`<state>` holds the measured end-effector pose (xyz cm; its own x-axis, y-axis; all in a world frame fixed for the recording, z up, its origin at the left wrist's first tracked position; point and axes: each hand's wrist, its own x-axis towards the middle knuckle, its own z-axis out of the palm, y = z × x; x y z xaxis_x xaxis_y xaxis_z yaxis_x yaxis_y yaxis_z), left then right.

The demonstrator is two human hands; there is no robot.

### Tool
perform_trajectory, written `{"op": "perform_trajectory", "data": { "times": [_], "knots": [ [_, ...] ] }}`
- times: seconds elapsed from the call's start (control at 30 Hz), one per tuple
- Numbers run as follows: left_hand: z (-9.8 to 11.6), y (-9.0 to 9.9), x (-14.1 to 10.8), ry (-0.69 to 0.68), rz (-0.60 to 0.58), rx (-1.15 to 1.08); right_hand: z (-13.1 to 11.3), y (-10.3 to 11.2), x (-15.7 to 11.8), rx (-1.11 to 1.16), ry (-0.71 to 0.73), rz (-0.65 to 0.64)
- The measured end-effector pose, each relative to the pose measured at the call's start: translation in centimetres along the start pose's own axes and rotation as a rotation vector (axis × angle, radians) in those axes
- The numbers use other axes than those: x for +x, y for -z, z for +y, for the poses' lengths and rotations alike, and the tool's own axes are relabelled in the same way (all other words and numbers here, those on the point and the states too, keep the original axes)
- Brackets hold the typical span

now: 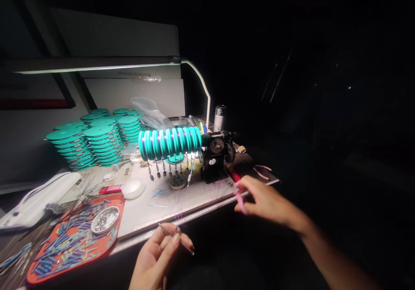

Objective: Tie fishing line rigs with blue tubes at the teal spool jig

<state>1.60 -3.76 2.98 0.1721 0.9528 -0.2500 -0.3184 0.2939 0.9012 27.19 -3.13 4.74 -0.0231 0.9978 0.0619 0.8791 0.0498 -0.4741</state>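
At the bottom middle, my left hand (162,255) is closed in a pinch on a thin dark rod (187,247) with a small pale tip. Fine purple line runs from near these fingers toward the table edge. My right hand (259,199) grips a pink-handled tool (240,202) by the table's front edge; blur and fingers hide its exact kind. Between and beyond the hands, a row of teal spools (170,143) sits on the shaft of a black winding machine (215,156). Small dark weights (158,174) hang below the spools on short lines.
An orange tray (112,242) of small tubes holds a white dish (105,220) of metal bits. Stacked teal spools (100,143) stand at the back left under a lamp (97,67). Pink-handled pliers (263,172) and a spray can (219,117) are on the right.
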Motion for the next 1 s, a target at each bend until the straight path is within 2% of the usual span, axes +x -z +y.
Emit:
{"op": "perform_trajectory", "data": {
  "times": [0.03,0.07,0.13,0.23,0.3,0.4,0.5,0.53,0.6,0.63,0.67,0.77,0.87,0.93,1.0],
  "knots": [
    [-0.2,0.2,0.2,-0.068,0.01,0.066,1.4,0.9,0.3,-0.16,-0.195,0.039],
    [-0.4,0.4,0.4,-0.116,0.021,0.118,2.9,1.7,0.8,-0.225,-0.306,0.076],
    [-0.7,0.5,0.5,-0.15,0.032,0.184,5.8,2.7,2.2,-0.299,-0.426,0.104],
    [-0.9,0.5,0.6,-0.145,0.051,0.217,8.4,3.3,4.5,-0.349,-0.478,0.104],
    [-1.0,0.5,0.6,-0.141,0.062,0.227,8.5,3.4,5.3,-0.367,-0.464,0.123],
    [-1.0,0.5,0.7,-0.132,0.069,0.238,5.7,3.0,4.6,-0.374,-0.39,0.207],
    [-1.0,0.3,0.7,-0.142,0.072,0.251,0.3,0.9,2.7,-0.305,-0.151,0.239],
    [-1.0,0.2,0.6,-0.147,0.074,0.242,-1.7,-0.3,2.2,-0.258,0.008,0.217],
    [-0.9,0.1,0.5,-0.151,0.082,0.196,-5.1,-2.9,1.7,-0.096,0.627,0.133],
    [-0.8,0.0,0.4,-0.151,0.085,0.168,-6.4,-4.1,1.7,-0.068,0.787,0.141],
    [-0.7,0.1,0.4,-0.148,0.087,0.145,-7.4,-5.2,1.8,-0.06,0.85,0.179],
    [-0.7,0.2,0.5,-0.12,0.069,0.121,-8.6,-7.3,2.5,-0.104,0.898,0.301],
    [-1.2,0.2,0.8,-0.077,0.019,0.151,-8.4,-7.4,2.9,-0.132,0.876,0.364],
    [-1.5,0.2,0.8,-0.097,-0.001,0.228,-8.1,-6.9,3.3,-0.098,0.752,0.34],
    [-1.2,0.5,0.8,-0.196,0.015,0.358,-7.8,-6.3,4.1,-0.031,0.55,0.317]
  ]
}}
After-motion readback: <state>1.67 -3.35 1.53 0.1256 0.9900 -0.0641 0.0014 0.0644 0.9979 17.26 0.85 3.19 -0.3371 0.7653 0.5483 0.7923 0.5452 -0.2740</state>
